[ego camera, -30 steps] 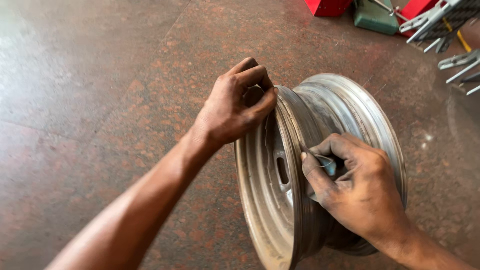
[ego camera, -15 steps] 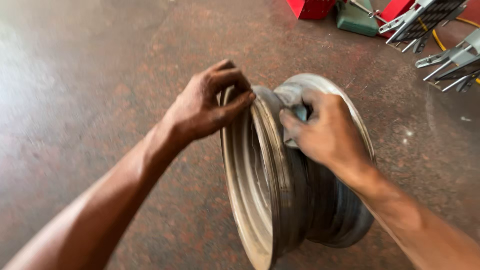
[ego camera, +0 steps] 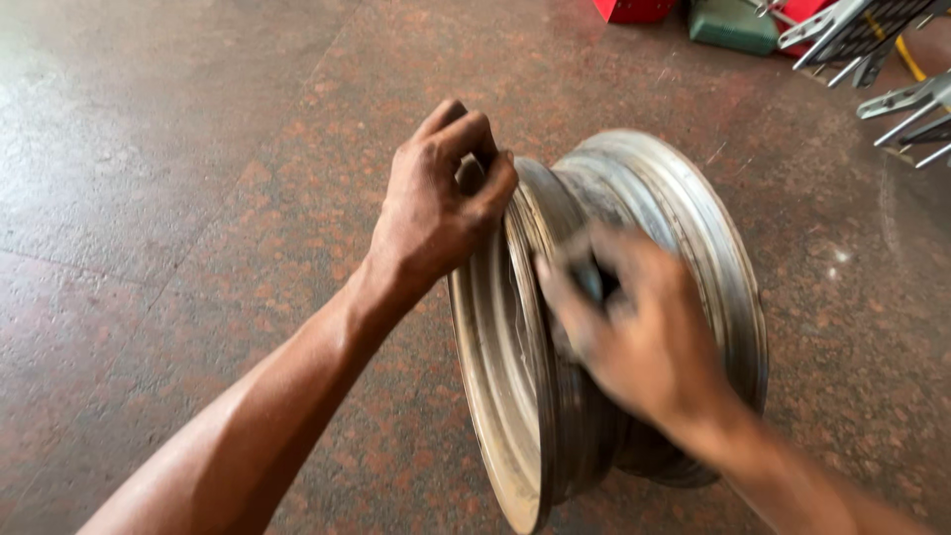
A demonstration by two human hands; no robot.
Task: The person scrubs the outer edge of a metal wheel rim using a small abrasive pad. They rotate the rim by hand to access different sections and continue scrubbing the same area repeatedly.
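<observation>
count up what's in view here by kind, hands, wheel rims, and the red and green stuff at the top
Hands: 2, left hand and right hand
Steel wheel rim: 1
Red items: 2
Green box: 1
Total: 6

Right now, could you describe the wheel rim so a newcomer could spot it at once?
On the reddish speckled floor a bare grey steel wheel rim stands on edge. The left hand grips its near flange, and the blurred right hand presses on its barrel. It is the only round thing there.
</observation>
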